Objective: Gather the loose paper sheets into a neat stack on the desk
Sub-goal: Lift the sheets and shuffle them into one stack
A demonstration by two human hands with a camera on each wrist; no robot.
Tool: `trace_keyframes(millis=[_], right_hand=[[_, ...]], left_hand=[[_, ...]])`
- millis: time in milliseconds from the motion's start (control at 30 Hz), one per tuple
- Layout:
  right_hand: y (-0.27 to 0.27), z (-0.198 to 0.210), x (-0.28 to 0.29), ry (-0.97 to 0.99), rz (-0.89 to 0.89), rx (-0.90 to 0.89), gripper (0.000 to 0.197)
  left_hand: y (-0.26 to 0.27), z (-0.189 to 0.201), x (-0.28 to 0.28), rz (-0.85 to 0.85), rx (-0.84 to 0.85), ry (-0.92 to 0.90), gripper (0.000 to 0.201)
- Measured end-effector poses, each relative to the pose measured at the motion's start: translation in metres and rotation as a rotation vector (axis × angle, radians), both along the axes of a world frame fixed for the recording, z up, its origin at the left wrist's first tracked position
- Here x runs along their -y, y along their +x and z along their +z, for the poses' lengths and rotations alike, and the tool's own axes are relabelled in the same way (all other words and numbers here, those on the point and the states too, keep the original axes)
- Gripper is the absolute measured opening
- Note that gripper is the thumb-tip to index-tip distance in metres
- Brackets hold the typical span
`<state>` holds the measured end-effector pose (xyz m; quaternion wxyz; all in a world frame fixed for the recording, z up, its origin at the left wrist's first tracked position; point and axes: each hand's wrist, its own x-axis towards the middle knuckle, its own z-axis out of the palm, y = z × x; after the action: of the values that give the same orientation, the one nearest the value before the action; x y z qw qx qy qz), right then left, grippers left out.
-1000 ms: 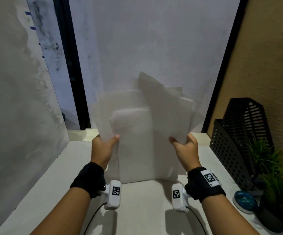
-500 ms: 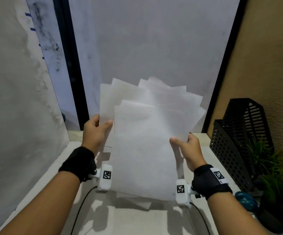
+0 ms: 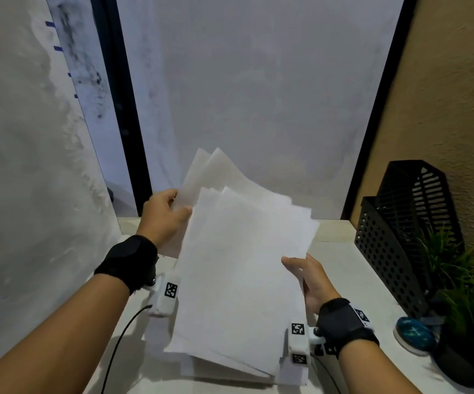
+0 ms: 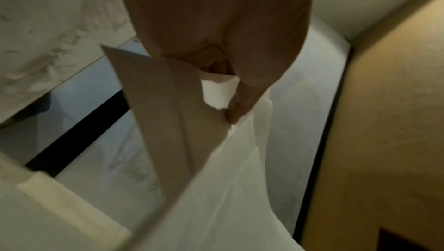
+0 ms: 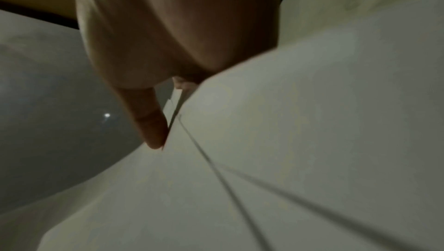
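Several white paper sheets [image 3: 238,268] form an uneven, fanned bundle held tilted above the white desk [image 3: 352,268], its near edge low over the desk. My left hand [image 3: 164,214] pinches the bundle's upper left edge, thumb on top; the left wrist view shows the same hand [image 4: 230,110] pinching the sheets [image 4: 216,188]. My right hand [image 3: 309,274] holds the right edge lower down, thumb on the front and fingers behind. In the right wrist view the thumb [image 5: 151,128] lies against the sheets [image 5: 288,150]. Corners stick out at the top.
A black perforated file holder [image 3: 400,237] stands at the right against the tan wall. A green potted plant [image 3: 468,302] and a blue round object [image 3: 413,332] sit at the near right. A grey wall [image 3: 31,194] closes the left side.
The bundle tipped back towards me and came lower. My left hand rose and moved up the left edge; my right hand dropped down along the right edge.
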<state>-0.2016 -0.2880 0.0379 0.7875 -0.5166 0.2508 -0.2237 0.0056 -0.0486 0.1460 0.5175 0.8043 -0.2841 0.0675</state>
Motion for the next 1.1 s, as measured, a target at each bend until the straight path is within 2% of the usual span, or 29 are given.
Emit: trace_keyframes(millis=[100, 267, 400, 500, 600, 667, 767, 833, 900, 1000, 1100], right_hand=[[0.0, -0.01, -0.003, 0.01, 0.047, -0.079, 0.019], [0.0, -0.024, -0.015, -0.018, 0.081, -0.157, 0.03], [0.004, -0.038, -0.01, -0.001, 0.042, -0.244, 0.054], [0.008, -0.043, -0.006, 0.035, 0.009, -0.225, 0.072], [0.007, -0.043, -0.006, 0.087, -0.019, -0.172, 0.086], [0.006, -0.046, -0.001, 0.093, -0.045, -0.206, 0.08], [0.0, -0.047, -0.001, 0.105, -0.03, -0.236, 0.07], [-0.001, -0.049, -0.001, 0.091, -0.04, -0.254, 0.059], [0.001, -0.056, 0.0, 0.048, -0.029, -0.261, 0.062], [0.001, -0.051, -0.005, 0.021, -0.024, -0.276, 0.063], [0.001, -0.045, -0.007, 0.005, -0.006, -0.294, 0.058]], left_hand=[[-0.013, -0.002, 0.008, 0.034, 0.074, 0.132, 0.014], [-0.025, -0.009, 0.019, 0.012, 0.11, 0.178, 0.009], [-0.024, -0.002, 0.019, 0.019, 0.204, 0.17, 0.005], [-0.02, 0.008, 0.016, 0.056, 0.261, 0.167, 0.015], [-0.014, 0.016, 0.012, 0.133, 0.285, 0.19, 0.004], [-0.011, 0.022, 0.008, 0.191, 0.307, 0.202, 0.004], [-0.006, 0.037, 0.0, 0.255, 0.388, 0.227, 0.018], [-0.004, 0.053, -0.004, 0.274, 0.434, 0.251, 0.02], [-0.003, 0.073, -0.009, 0.272, 0.472, 0.291, 0.023], [-0.002, 0.106, -0.016, 0.177, 0.47, 0.333, 0.023], [0.006, 0.131, -0.018, 0.006, 0.367, 0.421, 0.027]])
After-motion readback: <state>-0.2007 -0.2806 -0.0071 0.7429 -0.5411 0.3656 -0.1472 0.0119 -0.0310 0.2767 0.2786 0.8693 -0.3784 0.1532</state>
